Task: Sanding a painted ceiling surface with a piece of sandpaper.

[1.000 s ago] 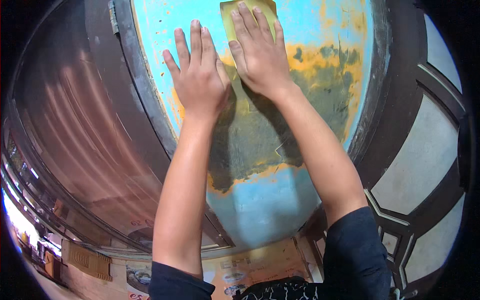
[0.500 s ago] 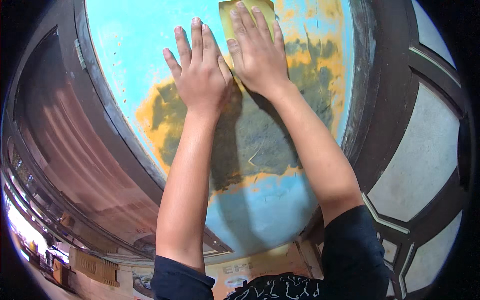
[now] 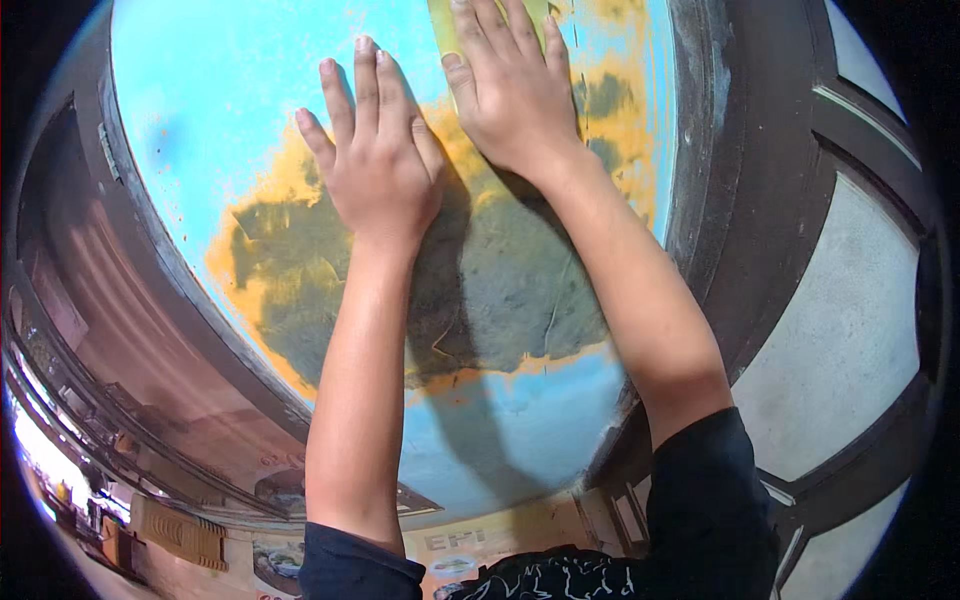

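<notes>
A turquoise panel (image 3: 240, 90) fills the middle, with a broad grey-black patch (image 3: 510, 280) ringed by orange-yellow. My left hand (image 3: 385, 170) lies on it palm down, fingers stretched and spread, holding nothing, where turquoise meets orange. Beside it, my right hand (image 3: 520, 110) presses a yellowish-green sheet of sandpaper (image 3: 440, 25) against the panel, fingers extended over it. The top of the sheet runs out of view, and the palm and fingers cover most of the rest. Both forearms reach up from the lower edge.
Dark wooden framing (image 3: 745, 170) borders the panel on the right, with pale inset panels (image 3: 850, 330) beyond. At left are a metal hinge (image 3: 108, 150) and a reddish-brown panel (image 3: 170, 320). Tan ribbed objects (image 3: 180, 530) stand low at the left.
Both hands have slid up and to the right across the panel, the sandpaper moving with my right hand. The view has shifted too, so the panel sits further left and lower.
</notes>
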Action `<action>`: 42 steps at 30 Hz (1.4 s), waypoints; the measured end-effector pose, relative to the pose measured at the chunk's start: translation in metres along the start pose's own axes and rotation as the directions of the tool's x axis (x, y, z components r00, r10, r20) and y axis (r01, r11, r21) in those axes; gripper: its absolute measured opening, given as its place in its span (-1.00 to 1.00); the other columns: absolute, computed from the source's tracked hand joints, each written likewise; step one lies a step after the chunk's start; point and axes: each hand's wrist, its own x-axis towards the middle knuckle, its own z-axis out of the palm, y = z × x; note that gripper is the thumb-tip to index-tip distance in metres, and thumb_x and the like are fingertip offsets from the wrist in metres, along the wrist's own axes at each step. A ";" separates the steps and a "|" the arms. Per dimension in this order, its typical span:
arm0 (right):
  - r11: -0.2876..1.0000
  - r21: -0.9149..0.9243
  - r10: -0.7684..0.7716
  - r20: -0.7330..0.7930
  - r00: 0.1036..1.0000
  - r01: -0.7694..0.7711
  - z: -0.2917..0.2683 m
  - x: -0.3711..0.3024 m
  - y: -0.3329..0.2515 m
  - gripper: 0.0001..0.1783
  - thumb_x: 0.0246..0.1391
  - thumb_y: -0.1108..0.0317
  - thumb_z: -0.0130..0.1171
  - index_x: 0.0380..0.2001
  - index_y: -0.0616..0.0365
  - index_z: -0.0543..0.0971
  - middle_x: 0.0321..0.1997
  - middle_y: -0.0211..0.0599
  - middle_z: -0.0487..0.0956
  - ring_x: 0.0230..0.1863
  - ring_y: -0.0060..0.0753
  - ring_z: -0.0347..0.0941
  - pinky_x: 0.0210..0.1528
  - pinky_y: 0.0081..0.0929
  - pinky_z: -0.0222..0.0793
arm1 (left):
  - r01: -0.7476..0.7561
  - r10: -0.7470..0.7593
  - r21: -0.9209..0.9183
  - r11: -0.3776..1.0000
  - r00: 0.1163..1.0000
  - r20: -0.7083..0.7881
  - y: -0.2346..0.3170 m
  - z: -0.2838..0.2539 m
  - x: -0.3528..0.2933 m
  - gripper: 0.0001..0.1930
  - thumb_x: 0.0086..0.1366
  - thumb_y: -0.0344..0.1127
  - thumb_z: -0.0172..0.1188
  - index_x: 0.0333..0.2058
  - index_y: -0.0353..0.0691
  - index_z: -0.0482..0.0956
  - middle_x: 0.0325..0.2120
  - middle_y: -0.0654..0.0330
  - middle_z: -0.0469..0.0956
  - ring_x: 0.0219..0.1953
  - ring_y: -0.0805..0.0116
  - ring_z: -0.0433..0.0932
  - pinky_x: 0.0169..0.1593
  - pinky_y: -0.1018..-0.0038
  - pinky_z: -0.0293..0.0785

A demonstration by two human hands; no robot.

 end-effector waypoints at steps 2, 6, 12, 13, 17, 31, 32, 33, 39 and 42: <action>0.869 0.494 -0.022 0.082 0.996 -0.022 -0.008 -0.009 0.007 -0.23 0.49 -0.05 -0.30 0.57 0.14 -0.01 0.69 -0.17 -0.09 0.67 -0.06 -0.22 0.62 0.09 -0.34 | 0.002 -0.002 0.009 1.000 1.000 -0.001 0.001 0.000 0.001 -0.39 0.31 -0.23 -0.02 0.34 -0.17 0.43 0.46 0.23 0.28 0.55 0.04 0.07 0.52 -0.17 -0.26; 0.947 0.316 0.033 -0.271 0.962 0.056 0.015 -0.049 -0.004 -0.36 0.36 0.04 0.01 0.41 0.06 0.37 0.58 -0.33 0.22 0.57 -0.14 0.07 0.53 0.19 -0.11 | 0.007 -0.007 -0.022 1.000 1.000 -0.002 0.000 -0.001 0.001 -0.37 0.30 -0.23 -0.02 0.36 -0.15 0.41 0.47 0.25 0.26 0.56 0.04 0.05 0.52 -0.18 -0.24; 0.949 0.310 0.017 -0.252 0.967 0.064 0.017 -0.043 0.012 -0.35 0.38 0.04 -0.02 0.45 0.04 0.32 0.60 -0.34 0.20 0.60 -0.18 0.03 0.54 0.20 -0.15 | -0.003 0.003 -0.012 1.000 1.000 0.013 -0.002 0.000 -0.001 -0.36 0.29 -0.24 -0.03 0.38 -0.13 0.40 0.47 0.26 0.25 0.56 0.05 0.05 0.51 -0.18 -0.20; 0.938 0.343 0.048 -0.274 0.961 0.051 0.020 -0.033 0.024 -0.36 0.41 0.03 -0.07 0.46 0.04 0.31 0.60 -0.33 0.18 0.61 -0.19 -0.01 0.56 0.17 -0.17 | 0.001 -0.001 -0.014 1.000 1.000 0.018 0.002 0.002 -0.001 -0.36 0.29 -0.25 -0.03 0.38 -0.13 0.39 0.48 0.26 0.24 0.56 0.04 0.05 0.51 -0.18 -0.20; 0.930 0.364 0.012 0.099 0.995 -0.047 -0.014 -0.020 0.041 -0.25 0.49 -0.02 -0.32 0.56 0.18 0.01 0.69 -0.16 -0.08 0.67 -0.02 -0.23 0.63 0.05 -0.37 | -0.002 0.002 0.003 1.000 0.999 0.033 -0.002 -0.002 -0.003 -0.35 0.30 -0.26 -0.04 0.40 -0.12 0.37 0.48 0.26 0.23 0.56 0.04 0.04 0.52 -0.17 -0.20; 0.931 0.363 0.019 0.065 0.998 -0.041 0.002 -0.011 0.126 -0.25 0.49 -0.01 -0.30 0.56 0.19 0.01 0.68 -0.16 -0.07 0.67 -0.02 -0.22 0.63 0.03 -0.40 | -0.081 0.083 -0.037 0.996 0.995 0.049 0.032 0.011 0.013 -0.42 0.42 -0.20 -0.03 0.40 -0.09 0.37 0.49 0.26 0.21 0.56 -0.08 -0.01 0.50 -0.26 -0.21; 0.931 0.364 0.014 0.028 1.000 -0.023 0.002 -0.012 0.124 -0.25 0.49 0.00 -0.28 0.57 0.18 0.01 0.68 -0.17 -0.08 0.67 -0.03 -0.23 0.63 0.03 -0.40 | -0.114 0.115 -0.016 0.993 0.993 0.022 0.038 0.017 0.017 -0.43 0.43 -0.18 -0.02 0.38 -0.09 0.39 0.48 0.28 0.24 0.55 -0.09 0.02 0.48 -0.27 -0.17; 0.892 0.451 0.019 0.052 0.998 -0.040 -0.001 -0.023 0.122 -0.25 0.48 0.01 -0.25 0.57 0.17 0.00 0.69 -0.18 -0.09 0.67 -0.04 -0.24 0.63 0.03 -0.40 | -0.104 0.104 -0.030 0.994 0.995 0.011 0.047 0.023 0.018 -0.45 0.44 -0.16 -0.01 0.37 -0.09 0.40 0.47 0.29 0.26 0.55 -0.09 0.04 0.47 -0.28 -0.15; 0.940 0.338 0.027 -0.167 0.986 0.032 0.036 -0.078 0.132 -0.33 0.44 0.05 -0.13 0.51 0.06 0.19 0.65 -0.29 0.04 0.64 -0.10 -0.11 0.59 0.16 -0.26 | -0.117 0.117 0.001 0.993 0.991 -0.058 0.099 0.049 0.028 -0.49 0.53 -0.10 -0.03 0.39 0.01 0.40 0.47 0.35 0.26 0.55 0.07 0.06 0.48 -0.25 -0.13; 0.940 0.337 0.010 -0.166 0.986 0.047 0.032 -0.072 0.138 -0.32 0.44 0.05 -0.14 0.52 0.07 0.17 0.65 -0.27 0.04 0.64 -0.07 -0.11 0.60 0.16 -0.29 | -0.066 0.065 -0.030 0.997 0.997 -0.031 0.105 0.051 0.025 -0.50 0.53 -0.10 -0.04 0.39 0.03 0.41 0.46 0.37 0.28 0.55 0.10 0.08 0.48 -0.22 -0.13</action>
